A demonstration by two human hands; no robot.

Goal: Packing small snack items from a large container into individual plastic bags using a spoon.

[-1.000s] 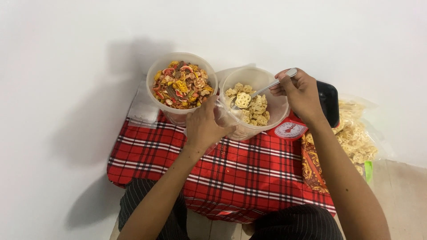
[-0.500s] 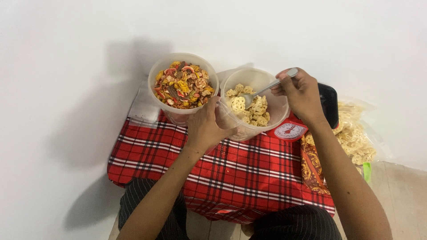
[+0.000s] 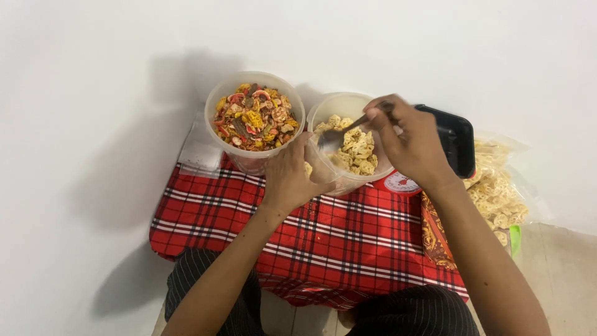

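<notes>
1. Right now: right hand (image 3: 407, 144) closed round the handle end of a metal spoon (image 3: 336, 135), fingers curled together on it, bowl of the spoon dipped at the near rim of the pale-snack tub (image 3: 323, 112).
2. Left hand (image 3: 289, 174) clamped on a small clear plastic bag (image 3: 315, 163), fingers pinched at its mouth and holding it open just at 7 o'clock of that tub, touching its wall.
3. At 9 o'clock of the pale tub, touching it or nearly so: mixed-snack tub (image 3: 255, 155), heaped with red, yellow and brown pieces.
4. Under both tubs a red plaid cloth (image 3: 323, 236); at 4 o'clock a small red dial scale (image 3: 398, 182); at 3 o'clock a black tray (image 3: 454, 140), then a big bag of pale crackers (image 3: 497, 199).
5. Handling, as a judgement — pale flower-shaped crackers (image 3: 357, 146) likely very light, dry and brittle; better scooped from beneath than pressed.
6. Bag probably thin, limp and slippery — best pinched at the rim, mouth kept wide and close under the spoon.
7. Spoon stiff and smooth; grip far back on the handle gives reach, less control of spill.
</notes>
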